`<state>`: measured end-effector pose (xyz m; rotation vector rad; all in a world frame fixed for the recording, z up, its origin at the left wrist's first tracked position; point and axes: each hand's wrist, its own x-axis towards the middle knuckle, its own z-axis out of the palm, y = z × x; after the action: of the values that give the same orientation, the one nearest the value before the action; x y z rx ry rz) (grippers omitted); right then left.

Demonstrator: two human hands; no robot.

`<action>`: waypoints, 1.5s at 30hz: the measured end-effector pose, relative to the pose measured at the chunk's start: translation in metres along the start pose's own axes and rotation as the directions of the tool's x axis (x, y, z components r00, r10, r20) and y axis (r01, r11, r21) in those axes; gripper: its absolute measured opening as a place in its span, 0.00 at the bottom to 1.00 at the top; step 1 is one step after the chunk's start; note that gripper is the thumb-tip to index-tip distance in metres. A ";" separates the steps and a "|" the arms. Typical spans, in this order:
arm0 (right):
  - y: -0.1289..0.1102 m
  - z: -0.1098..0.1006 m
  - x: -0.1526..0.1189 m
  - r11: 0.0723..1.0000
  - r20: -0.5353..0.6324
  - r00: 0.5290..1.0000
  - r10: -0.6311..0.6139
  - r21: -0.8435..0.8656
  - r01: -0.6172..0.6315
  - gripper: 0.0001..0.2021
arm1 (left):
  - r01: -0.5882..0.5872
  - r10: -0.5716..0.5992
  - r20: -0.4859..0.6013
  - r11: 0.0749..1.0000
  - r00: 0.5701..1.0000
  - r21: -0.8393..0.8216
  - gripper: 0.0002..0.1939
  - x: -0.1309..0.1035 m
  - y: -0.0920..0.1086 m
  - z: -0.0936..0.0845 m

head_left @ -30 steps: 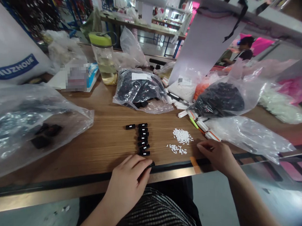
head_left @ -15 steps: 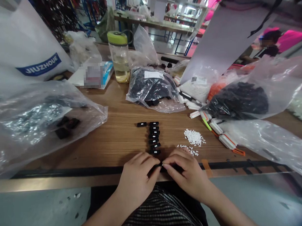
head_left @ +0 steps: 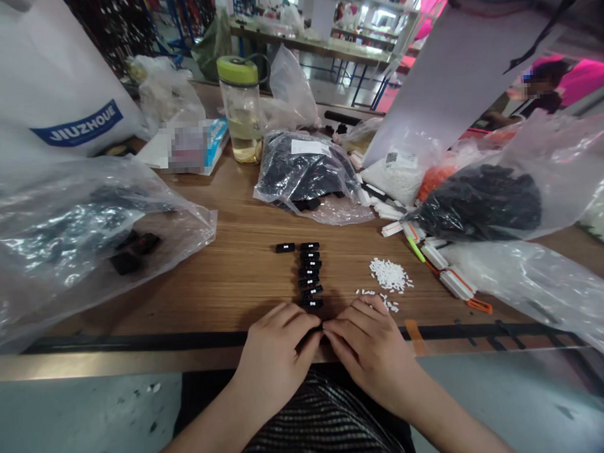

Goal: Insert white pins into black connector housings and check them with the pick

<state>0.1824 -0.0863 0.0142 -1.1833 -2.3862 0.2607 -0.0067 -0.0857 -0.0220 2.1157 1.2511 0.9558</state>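
Note:
Close to the table's front edge, my left hand (head_left: 277, 348) is pinched on a small black block, mostly hidden by its fingers. The fingertips of my right hand (head_left: 374, 343) are pressed together against the same spot; what they hold is hidden. Just beyond the hands, several black blocks (head_left: 310, 263) with paired white dots lie in a column. One more black block (head_left: 285, 247) sits left of the column's far end. Beyond my right hand is a pile of tiny white pins (head_left: 389, 275), with some scattered nearer the fingers.
Clear plastic bags of black parts lie at the left (head_left: 132, 240), the back middle (head_left: 307, 173) and the right (head_left: 481, 202). A bottle with a green lid (head_left: 240, 109) stands at the back. White and orange pieces (head_left: 454, 283) line the right side. Another person (head_left: 544, 92) is far right.
My right fingertips have closed in against the left ones, and the white bit that showed between them is now out of sight. The blocks and pins lie as before.

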 end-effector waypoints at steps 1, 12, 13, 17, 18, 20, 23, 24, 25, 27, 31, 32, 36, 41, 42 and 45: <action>0.000 0.001 0.000 1.000 -0.001 1.000 0.009 0.002 -0.009 0.10 | 0.002 -0.002 -0.002 1.000 1.000 -0.001 0.04 0.000 0.000 0.000; -0.003 0.007 -0.010 0.997 -0.137 0.990 -0.019 -0.074 0.009 0.09 | 0.034 -0.034 0.006 0.999 0.999 -0.017 0.05 -0.003 -0.003 0.002; -0.004 0.008 -0.011 0.997 -0.130 0.991 -0.021 -0.071 0.012 0.09 | 0.032 -0.032 0.002 0.999 0.999 -0.018 0.06 -0.003 -0.003 0.001; -0.009 0.011 -0.011 0.998 -0.088 0.996 0.000 -0.067 -0.006 0.09 | 0.017 -0.017 -0.008 1.000 1.000 -0.018 0.07 -0.002 -0.001 0.000; -0.009 0.011 -0.010 0.999 -0.078 0.997 0.023 -0.037 -0.025 0.09 | 0.012 -0.012 -0.011 1.000 1.000 -0.018 0.07 -0.002 -0.001 -0.001; -0.004 0.008 -0.010 0.995 -0.051 0.997 0.065 0.073 -0.062 0.09 | -0.001 0.000 -0.023 1.000 1.000 -0.020 0.06 -0.001 0.000 -0.001; 0.019 -0.005 -0.019 0.970 -0.081 0.980 0.184 0.177 -0.167 0.08 | -0.016 0.015 -0.032 1.000 0.999 -0.020 0.04 0.000 0.001 -0.002; 0.031 -0.011 -0.025 0.961 -0.123 0.959 0.257 0.142 -0.239 0.07 | -0.018 0.018 -0.031 1.000 0.999 -0.020 0.04 0.000 0.001 -0.002; 0.042 -0.017 -0.033 0.943 -0.172 0.928 0.331 0.084 -0.321 0.06 | -0.019 0.019 -0.029 1.000 0.999 -0.020 0.04 0.000 0.001 -0.002; 0.064 -0.029 -0.049 0.887 -0.241 0.868 0.435 -0.049 -0.458 0.07 | -0.019 0.018 -0.027 1.000 0.999 -0.021 0.04 0.000 0.001 -0.001; 0.085 -0.041 -0.070 0.809 -0.221 0.802 0.554 -0.083 -0.582 0.11 | -0.019 0.019 -0.022 1.000 1.000 -0.015 0.03 0.000 0.000 -0.001; 0.085 -0.040 -0.070 0.801 -0.195 0.797 0.572 -0.074 -0.594 0.12 | -0.019 0.019 -0.021 1.000 1.000 -0.012 0.03 0.000 -0.001 -0.001; 0.077 -0.031 -0.062 0.791 -0.222 0.797 0.561 -0.139 -0.596 0.14 | -0.021 0.021 -0.021 1.000 1.000 -0.003 0.03 0.001 0.000 -0.001; 0.082 -0.028 -0.052 0.720 -0.219 0.724 0.654 -0.112 -0.685 0.17 | -0.016 0.016 -0.023 1.000 1.000 -0.010 0.03 0.001 0.000 -0.001; 0.086 -0.030 -0.051 0.701 -0.181 0.699 0.691 -0.064 -0.710 0.18 | -0.017 0.017 -0.025 1.000 1.000 -0.009 0.03 0.001 0.000 -0.001; 0.094 -0.040 -0.052 0.668 -0.102 0.661 0.744 0.064 -0.742 0.18 | -0.015 0.015 -0.025 1.000 1.000 -0.007 0.03 0.000 0.000 -0.002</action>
<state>0.2945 -0.0709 -0.0015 -2.0648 -1.6556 0.4462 -0.0080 -0.0853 -0.0209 2.1166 1.2437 0.9944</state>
